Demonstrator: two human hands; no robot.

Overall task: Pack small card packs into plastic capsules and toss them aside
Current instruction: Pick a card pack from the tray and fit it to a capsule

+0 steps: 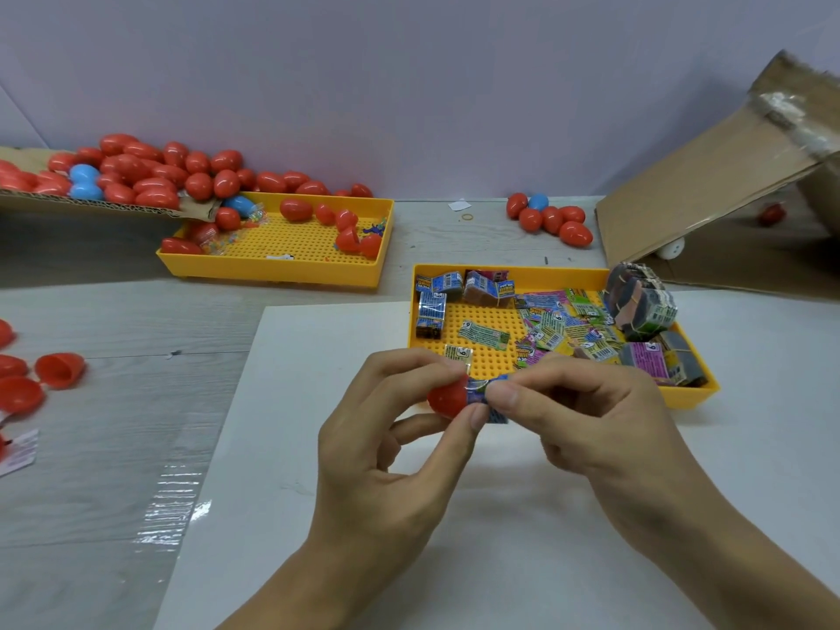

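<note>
My left hand (391, 438) grips a red capsule half (447, 399) between thumb and fingers, its mouth facing right. My right hand (591, 416) pinches a small blue card pack (493, 393) whose left end sits at the capsule's mouth. Both hands hover over a white board (291, 447), just in front of a yellow tray (482, 320) that holds several loose card packs (559, 329) and a rubber-banded bundle of packs (641, 306).
A second yellow tray (291, 261) at the back left holds red capsules. A pile of red and blue capsules (136, 175) lies on cardboard behind it. More capsules (552, 218) lie at the back right beside a tilted cardboard box (709, 188). Open red halves (59, 369) lie at the left edge.
</note>
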